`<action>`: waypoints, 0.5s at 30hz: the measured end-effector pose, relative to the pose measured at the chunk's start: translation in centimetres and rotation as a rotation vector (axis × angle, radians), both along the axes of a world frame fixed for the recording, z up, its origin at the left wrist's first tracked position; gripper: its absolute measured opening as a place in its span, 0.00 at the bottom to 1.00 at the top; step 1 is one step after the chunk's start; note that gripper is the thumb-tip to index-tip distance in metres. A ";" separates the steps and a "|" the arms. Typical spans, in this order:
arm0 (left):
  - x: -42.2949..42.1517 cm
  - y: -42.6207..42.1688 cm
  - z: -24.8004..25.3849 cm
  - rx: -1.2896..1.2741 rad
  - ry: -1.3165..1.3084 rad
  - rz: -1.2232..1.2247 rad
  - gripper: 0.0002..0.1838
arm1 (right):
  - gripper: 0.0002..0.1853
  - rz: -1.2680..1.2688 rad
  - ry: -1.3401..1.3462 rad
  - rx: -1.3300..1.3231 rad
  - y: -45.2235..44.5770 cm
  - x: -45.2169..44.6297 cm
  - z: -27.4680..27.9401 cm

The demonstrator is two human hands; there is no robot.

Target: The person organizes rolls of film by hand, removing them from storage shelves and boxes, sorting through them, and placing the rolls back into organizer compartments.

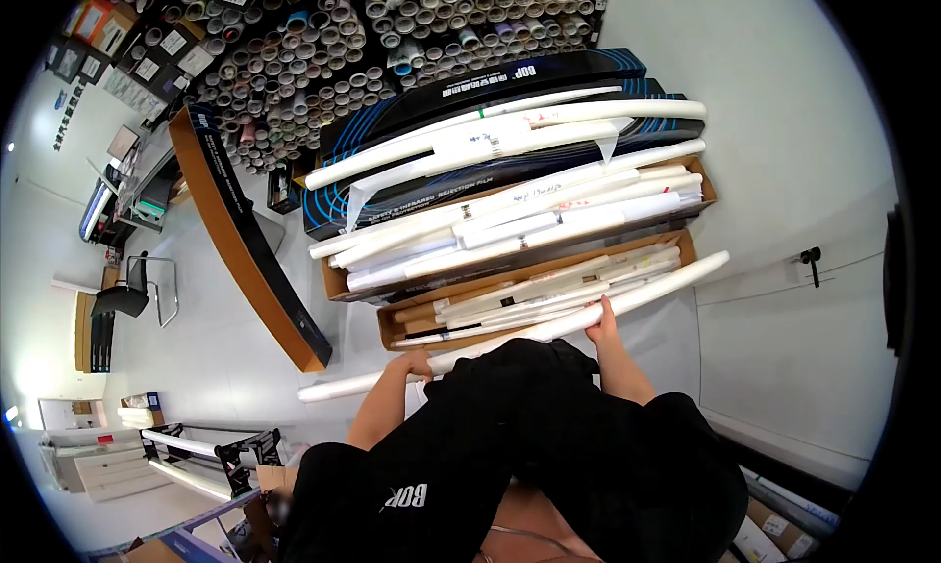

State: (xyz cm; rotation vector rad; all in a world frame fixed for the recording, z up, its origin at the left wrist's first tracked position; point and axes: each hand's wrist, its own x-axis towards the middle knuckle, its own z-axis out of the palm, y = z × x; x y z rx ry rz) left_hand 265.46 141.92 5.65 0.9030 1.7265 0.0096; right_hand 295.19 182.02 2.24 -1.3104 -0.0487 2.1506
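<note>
A long white roll (510,340) lies crosswise in front of my body, held in both hands. My left hand (416,365) is closed around it left of its middle, with part of the fingers hidden behind the roll and my sleeve. Further right, my right hand (603,318) grips the same roll from its near side. Just beyond is an open cardboard box (392,340) with several thinner white rolls in it. Behind that stands a second open box (338,287), filled with white rolls (549,195).
More white rolls (588,112) rest on black boxes (470,85) at the back. A long, narrow open box (230,240) stands on the floor at left. Racks of tubes (294,73) line the far side. A chair (127,293) is at far left, a white wall (784,171) at right.
</note>
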 end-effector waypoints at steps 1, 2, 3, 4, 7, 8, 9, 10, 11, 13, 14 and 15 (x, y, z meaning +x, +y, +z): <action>0.0 0.3 0.2 -0.047 -0.002 -0.031 0.24 | 0.22 -0.001 -0.003 0.000 0.1 0.3 -0.4; -0.1 0.5 0.3 -0.093 -0.004 -0.061 0.25 | 0.22 -0.002 -0.005 0.002 0.1 0.2 -0.3; -0.1 0.4 0.1 -0.092 -0.005 -0.063 0.25 | 0.22 -0.004 -0.005 0.004 0.2 0.2 -0.2; -0.1 0.3 -0.1 -0.093 -0.025 -0.032 0.25 | 0.22 -0.005 -0.005 0.006 0.1 0.1 -0.1; -0.3 0.3 -0.1 -0.083 -0.025 -0.023 0.26 | 0.26 -0.012 -0.016 0.023 -0.1 0.1 0.3; -0.3 0.4 0.0 -0.069 -0.005 -0.041 0.26 | 0.26 -0.014 -0.022 0.016 -0.1 0.1 0.4; -0.4 0.5 0.2 -0.070 -0.006 -0.042 0.26 | 0.25 -0.016 -0.029 0.010 -0.1 0.1 0.4; -0.5 0.6 0.4 -0.063 -0.016 -0.038 0.28 | 0.25 -0.016 -0.029 0.009 -0.2 0.2 0.5; -0.6 0.6 0.3 -0.055 -0.024 -0.034 0.29 | 0.25 -0.009 -0.014 0.008 -0.2 0.2 0.5; -0.6 0.4 0.2 -0.026 -0.005 -0.016 0.29 | 0.24 -0.002 0.002 0.007 -0.3 0.2 0.6; -0.5 0.4 0.3 0.002 0.013 0.003 0.29 | 0.24 0.005 0.024 0.007 -0.3 0.3 0.4; -0.6 0.5 0.3 0.001 0.013 0.003 0.29 | 0.23 0.013 0.046 0.008 -0.3 0.4 0.3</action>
